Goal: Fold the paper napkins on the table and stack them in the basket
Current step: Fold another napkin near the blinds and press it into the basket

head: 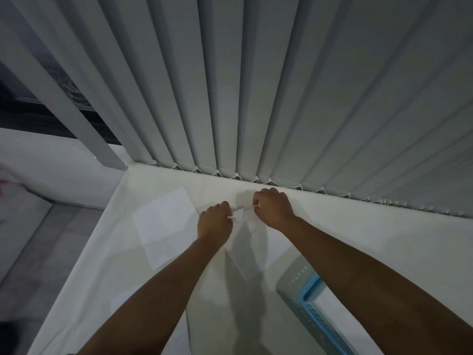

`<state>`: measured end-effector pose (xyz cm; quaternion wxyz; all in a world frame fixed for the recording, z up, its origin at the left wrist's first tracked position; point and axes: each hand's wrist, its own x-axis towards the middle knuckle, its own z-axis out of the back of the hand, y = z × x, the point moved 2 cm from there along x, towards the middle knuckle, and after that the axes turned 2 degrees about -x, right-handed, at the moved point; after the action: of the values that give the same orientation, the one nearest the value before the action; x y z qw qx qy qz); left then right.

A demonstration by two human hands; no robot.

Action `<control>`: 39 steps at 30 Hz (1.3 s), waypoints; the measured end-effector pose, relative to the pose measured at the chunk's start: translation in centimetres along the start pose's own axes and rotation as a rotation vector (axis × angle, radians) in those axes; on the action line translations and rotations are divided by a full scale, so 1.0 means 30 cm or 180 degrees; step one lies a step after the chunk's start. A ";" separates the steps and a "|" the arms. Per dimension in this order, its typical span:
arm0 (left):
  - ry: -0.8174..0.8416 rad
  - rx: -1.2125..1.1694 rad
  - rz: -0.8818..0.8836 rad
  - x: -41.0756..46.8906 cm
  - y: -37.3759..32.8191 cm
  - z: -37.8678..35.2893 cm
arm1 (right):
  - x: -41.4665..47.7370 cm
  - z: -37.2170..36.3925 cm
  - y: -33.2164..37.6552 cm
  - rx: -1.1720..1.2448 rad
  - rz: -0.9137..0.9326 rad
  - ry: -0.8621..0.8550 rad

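Observation:
A white paper napkin [245,247] hangs above the table, held up by its top edge. My left hand [215,221] pinches its upper left corner and my right hand [272,207] pinches its upper right corner; the two hands are close together. Another white napkin [163,226] lies flat on the table to the left of my left hand. The basket [294,283], pale with a blue rim, stands at the lower right under my right forearm; something white lies inside it.
The table [358,239] is covered in white cloth. Grey vertical blinds [256,98] hang right behind its far edge. The table's left edge drops to a grey floor [51,239].

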<state>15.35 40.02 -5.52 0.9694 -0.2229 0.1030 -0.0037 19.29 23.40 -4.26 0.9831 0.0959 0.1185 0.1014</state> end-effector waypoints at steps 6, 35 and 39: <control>0.0323 -0.0719 -0.0128 -0.101 -0.004 0.010 | -0.112 0.017 -0.078 0.0056 0.0307 -0.0546; 0.0699 0.0017 0.0223 -0.120 -0.128 -0.129 | -0.331 -0.112 -0.141 -0.0785 -0.0295 0.0526; 0.0994 -0.0344 0.0363 -0.102 -0.104 -0.110 | -0.357 -0.083 -0.146 -0.0498 -0.0592 0.0305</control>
<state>11.81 35.96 -6.46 0.9268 -0.2653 0.2648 0.0222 9.24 17.23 -5.27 0.9859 0.0025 0.1654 0.0232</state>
